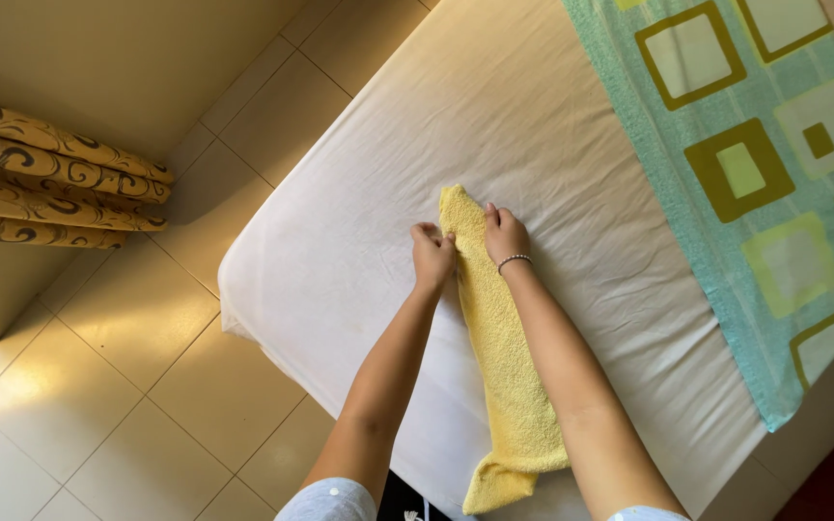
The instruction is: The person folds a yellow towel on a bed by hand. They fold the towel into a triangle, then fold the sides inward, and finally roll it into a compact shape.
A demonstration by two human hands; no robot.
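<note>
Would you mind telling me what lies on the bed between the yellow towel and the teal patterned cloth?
In the head view, only bare white sheet lies between the yellow towel and the teal patterned cloth; the right hand rests on the towel itself.

You have no packages, labels, signs or screens anywhere in your view here; nothing of that kind lies near your hands or around them.

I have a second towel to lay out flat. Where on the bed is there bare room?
Bare white sheet lies between the yellow towel and the bed's left edge, and again between it and the teal patterned towel. It is crowded at the yellow towel's top end, where the left hand and right hand press.
</note>
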